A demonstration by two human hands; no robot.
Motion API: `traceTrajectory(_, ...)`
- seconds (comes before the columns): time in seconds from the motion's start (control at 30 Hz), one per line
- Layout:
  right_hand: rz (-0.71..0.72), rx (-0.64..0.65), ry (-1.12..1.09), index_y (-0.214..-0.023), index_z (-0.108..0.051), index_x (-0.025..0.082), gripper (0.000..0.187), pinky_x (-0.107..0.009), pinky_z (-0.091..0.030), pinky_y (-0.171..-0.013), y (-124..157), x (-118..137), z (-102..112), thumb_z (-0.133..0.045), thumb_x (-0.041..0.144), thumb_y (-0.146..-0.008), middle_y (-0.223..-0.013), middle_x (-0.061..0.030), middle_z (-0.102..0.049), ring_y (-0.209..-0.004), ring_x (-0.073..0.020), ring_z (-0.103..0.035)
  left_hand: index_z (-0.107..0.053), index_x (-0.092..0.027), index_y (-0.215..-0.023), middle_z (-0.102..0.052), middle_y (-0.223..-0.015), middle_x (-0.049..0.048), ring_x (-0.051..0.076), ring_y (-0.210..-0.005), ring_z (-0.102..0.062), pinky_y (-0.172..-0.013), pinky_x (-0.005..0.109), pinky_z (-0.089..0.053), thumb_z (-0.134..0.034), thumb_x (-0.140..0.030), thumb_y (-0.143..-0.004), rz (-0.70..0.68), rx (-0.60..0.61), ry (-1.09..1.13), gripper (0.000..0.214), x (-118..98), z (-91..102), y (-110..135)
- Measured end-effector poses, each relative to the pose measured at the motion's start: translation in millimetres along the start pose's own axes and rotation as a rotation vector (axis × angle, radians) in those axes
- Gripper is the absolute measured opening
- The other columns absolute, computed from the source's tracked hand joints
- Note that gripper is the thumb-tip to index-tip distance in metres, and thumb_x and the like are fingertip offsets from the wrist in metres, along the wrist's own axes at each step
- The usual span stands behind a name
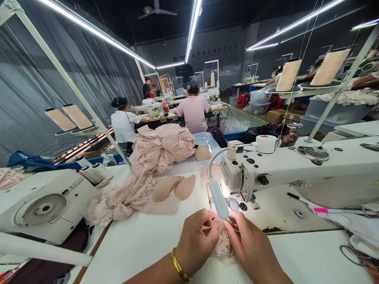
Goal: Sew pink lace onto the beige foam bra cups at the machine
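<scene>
At the lower centre of the frame, the left hand and the right hand meet over a small piece of beige lace, each pinching its upper edge between thumb and fingertips with almost no gap. The lace hangs below the grip, bunched just above the white surface. A dark thing shows by the right fingers; I cannot tell what it is.

The grip looks narrow, so the likeliest fault is a slip: if one thumb eases, the layers could shift and the edge run crooked. Pulling the hands apart too hard could stretch or tear the openwork. The lamp head overlaps the fingertips in view — whether it touches them I cannot tell — and it could get in the way or hide a misaligned edge. A loose fold could also catch on the metal parts of the sewing machine, right of centre.

Left of centre, a heap of lace trails down past two moulded cups to the surface's left edge — a tug there could drag it off.
</scene>
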State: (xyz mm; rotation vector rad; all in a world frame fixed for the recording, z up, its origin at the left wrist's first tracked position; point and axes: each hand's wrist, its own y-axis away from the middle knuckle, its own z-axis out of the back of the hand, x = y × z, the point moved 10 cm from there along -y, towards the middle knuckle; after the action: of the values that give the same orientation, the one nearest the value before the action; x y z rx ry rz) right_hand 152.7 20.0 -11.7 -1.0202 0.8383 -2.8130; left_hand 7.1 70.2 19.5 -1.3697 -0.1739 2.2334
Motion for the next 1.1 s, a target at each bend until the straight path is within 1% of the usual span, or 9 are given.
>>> traceTrajectory(0.07, -0.055, 0.037, -0.045, -0.105, -0.051, 0.028, 0.019, -0.029, -0.044, -0.054, 0.0, -0.4, 0.6, -0.039, 0.042, -0.109, -0.073, 0.0028, -0.065, -0.059, -0.0208, -0.064, -0.031, -0.022, -0.069, -0.065, -0.072, -0.0003, 0.012, -0.063, -0.054, -0.054, 0.018, -0.042, -0.055, -0.019, -0.082, 0.058, 0.000, 0.032, 0.027, 8.5, -0.1, -1.0)
traceTrajectory(0.13, -0.091, 0.069, -0.076, -0.105, -0.049, 0.029, 0.016, -0.029, -0.043, -0.054, 0.5, -0.2, 0.1, -0.039, 0.042, -0.108, -0.072, 0.0044, -0.064, -0.058, -0.0205, -0.062, -0.031, -0.022, -0.069, -0.063, -0.071, -0.0007, 0.011, -0.062, -0.051, -0.054, 0.018, -0.040, -0.055, -0.019, -0.082, 0.083, 0.004, 0.040, 0.027, 11.9, -0.2, -1.8)
traceTrajectory(0.23, -0.091, 0.108, -0.087, -0.106, -0.048, 0.030, 0.014, -0.030, -0.042, -0.057, 1.0, 1.5, -3.5, -0.039, 0.040, -0.109, -0.075, 0.0044, -0.064, -0.062, -0.0208, -0.063, -0.031, -0.022, -0.069, -0.062, -0.070, -0.0008, 0.011, -0.062, -0.051, -0.055, 0.019, -0.040, -0.054, -0.021, -0.083, 0.075, 0.003, 0.044, 0.027, 9.0, 0.3, -2.5)
traceTrajectory(0.33, -0.086, 0.120, -0.091, -0.107, -0.047, 0.030, 0.013, -0.030, -0.043, -0.060, 1.3, 1.0, -6.7, -0.038, 0.039, -0.109, -0.077, 0.0039, -0.065, -0.064, -0.0212, -0.064, -0.032, -0.022, -0.069, -0.062, -0.070, -0.0010, 0.011, -0.062, -0.052, -0.056, 0.019, -0.042, -0.054, -0.020, -0.082, 0.060, -0.003, 0.033, 0.026, 5.7, 1.2, -2.2)
traceTrajectory(0.6, -0.067, 0.097, -0.096, -0.105, -0.049, 0.029, 0.012, -0.029, -0.045, -0.061, 1.0, 1.8, -6.9, -0.039, 0.036, -0.108, -0.078, 0.0038, -0.067, -0.067, -0.0212, -0.066, -0.034, -0.022, -0.070, -0.067, -0.074, -0.0003, 0.011, -0.064, -0.056, -0.056, 0.018, -0.044, -0.055, -0.018, -0.084, 0.027, -0.008, 0.014, 0.025, 6.7, 1.5, -0.9)
traceTrajectory(0.8, 0.004, 0.074, -0.048, -0.106, -0.049, 0.029, 0.010, -0.027, -0.045, -0.056, 1.2, -1.3, -10.4, -0.042, 0.035, -0.108, -0.076, 0.0043, -0.067, -0.062, -0.0198, -0.067, -0.035, -0.021, -0.071, -0.068, -0.074, -0.0030, 0.009, -0.063, -0.059, -0.056, 0.015, -0.046, -0.055, -0.015, -0.085, -0.076, -0.040, -0.013, 0.025, -5.7, 4.6, -0.3)
traceTrajectory(0.93, 0.032, 0.030, -0.015, -0.107, -0.051, 0.028, 0.012, -0.028, -0.045, -0.054, 1.7, -1.5, -9.2, -0.041, 0.034, -0.108, -0.075, 0.0030, -0.067, -0.061, -0.0200, -0.067, -0.037, -0.021, -0.071, -0.069, -0.073, -0.0039, 0.009, -0.064, -0.059, -0.057, 0.015, -0.047, -0.057, -0.016, -0.086, -0.133, -0.055, -0.032, 0.025, -13.8, 5.9, 0.9)
traceTrajectory(1.0, 0.037, 0.017, -0.013, -0.107, -0.051, 0.028, 0.013, -0.028, -0.046, -0.054, 1.9, 0.1, -8.0, -0.040, 0.034, -0.108, -0.075, 0.0024, -0.068, -0.061, -0.0202, -0.068, -0.036, -0.021, -0.070, -0.068, -0.072, -0.0036, 0.009, -0.063, -0.058, -0.057, 0.015, -0.047, -0.056, -0.017, -0.086, -0.117, -0.050, -0.023, 0.025, -13.8, 5.5, 0.3)
traceTrajectory(1.1, 0.012, 0.014, -0.024, -0.110, -0.052, 0.028, 0.014, -0.029, -0.046, -0.055, 1.7, 0.7, -5.8, -0.040, 0.035, -0.108, -0.077, 0.0015, -0.069, -0.063, -0.0211, -0.068, -0.035, -0.021, -0.068, -0.065, -0.068, -0.0029, 0.009, -0.059, -0.055, -0.054, 0.015, -0.045, -0.055, -0.018, -0.085, -0.034, -0.033, 0.004, 0.026, -7.8, 3.8, -1.1)
